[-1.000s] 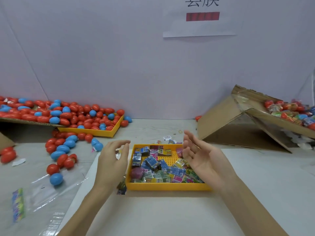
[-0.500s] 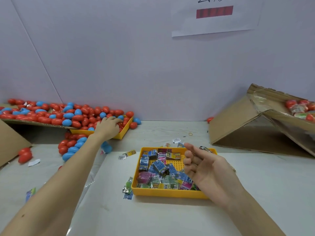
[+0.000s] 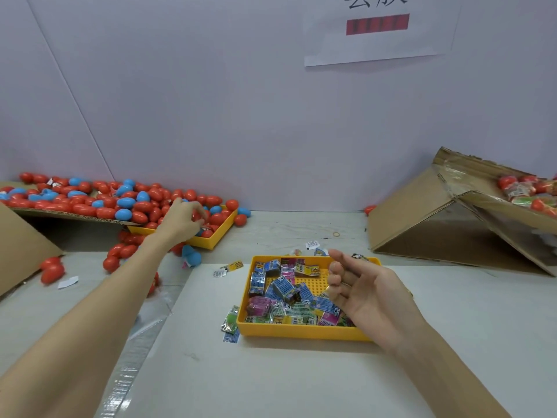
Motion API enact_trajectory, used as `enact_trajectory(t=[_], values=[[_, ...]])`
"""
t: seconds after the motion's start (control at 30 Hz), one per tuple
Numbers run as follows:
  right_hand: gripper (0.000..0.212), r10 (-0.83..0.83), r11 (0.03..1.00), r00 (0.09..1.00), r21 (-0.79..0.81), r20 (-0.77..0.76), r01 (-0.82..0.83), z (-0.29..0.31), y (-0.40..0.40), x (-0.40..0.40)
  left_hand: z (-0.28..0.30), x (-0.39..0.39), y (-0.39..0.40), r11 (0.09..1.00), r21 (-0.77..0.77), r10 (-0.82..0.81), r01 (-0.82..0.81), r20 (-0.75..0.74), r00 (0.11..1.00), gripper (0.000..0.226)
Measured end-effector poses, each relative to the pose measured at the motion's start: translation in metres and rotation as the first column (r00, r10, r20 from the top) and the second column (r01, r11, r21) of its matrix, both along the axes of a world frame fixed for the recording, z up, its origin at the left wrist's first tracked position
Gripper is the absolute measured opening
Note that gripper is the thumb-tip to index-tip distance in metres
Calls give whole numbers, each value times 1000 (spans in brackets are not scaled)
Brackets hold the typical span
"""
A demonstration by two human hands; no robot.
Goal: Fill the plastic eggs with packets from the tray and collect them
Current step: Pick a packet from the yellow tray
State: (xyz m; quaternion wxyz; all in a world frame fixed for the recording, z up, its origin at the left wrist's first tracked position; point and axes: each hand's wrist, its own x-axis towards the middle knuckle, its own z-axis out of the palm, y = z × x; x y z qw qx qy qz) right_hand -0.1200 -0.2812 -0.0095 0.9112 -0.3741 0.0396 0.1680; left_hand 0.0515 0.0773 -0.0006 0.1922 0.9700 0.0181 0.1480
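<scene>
My left hand point(image 3: 184, 218) curls round a red egg point(image 3: 197, 217) in the heaped egg tray point(image 3: 211, 241) at the bench's back left; a careless pull could spill neighbours. My right hand point(image 3: 361, 294) hangs relaxed, empty, over the packets point(image 3: 283, 291) tray point(image 3: 301, 331).

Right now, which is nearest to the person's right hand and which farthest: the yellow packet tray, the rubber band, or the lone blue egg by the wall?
1. yellow packet tray, directly under the right hand.
2. rubber band, on the table beyond the tray.
3. blue egg, far left by the wall.
</scene>
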Motion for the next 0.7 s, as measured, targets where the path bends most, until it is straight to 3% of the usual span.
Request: enact_trajectory(t=[0.1, 0.2, 0.27, 0.33, 0.37, 0.43, 0.5, 0.53, 0.6, 0.7], values=[[24, 1, 1000, 1000, 24, 3, -1, 1, -2, 1, 6, -19, -16, 997, -76, -13, 31, 231, 973, 15], [24, -23, 1000, 1000, -2, 21, 23, 1, -4, 0, 9, -56, -47, 951, -219, -141, 217, 317, 938, 20], [24, -72, 988, 994, -129, 83, 83, -1, -3, 1, 4, -86, -73, 833, -465, -190, 299, 267, 945, 29], [24, -121, 909, 966, -366, 227, 200, -4, -3, 0, -5, -114, -97, 667, -680, -218, 304, 212, 953, 26], [24, -118, 814, 934, -506, 337, 285, -5, -3, 0, -8, -127, -108, 615, -728, -230, 304, 204, 952, 26], [19, 19, 473, 824, -731, 566, 492, -9, -3, -1, -15, -146, -125, 545, -777, -278, 315, 187, 942, 27], [9, 265, 162, 741, -786, 617, 597, -14, -4, 0, -20, -160, -135, 529, -779, -324, 336, 181, 928, 26], [3, 348, 81, 736, -801, 581, 593, -15, -4, 0, -22, -164, -137, 543, -761, -331, 354, 194, 924, 25], [12, 441, -38, 757, -833, 482, 553, -17, -4, 2, -23, -168, -139, 595, -705, -328, 386, 226, 918, 25], [19, 486, -143, 778, -842, 398, 520, -18, -3, 6, -20, -170, -136, 592, -690, -356, 416, 239, 903, 32]])
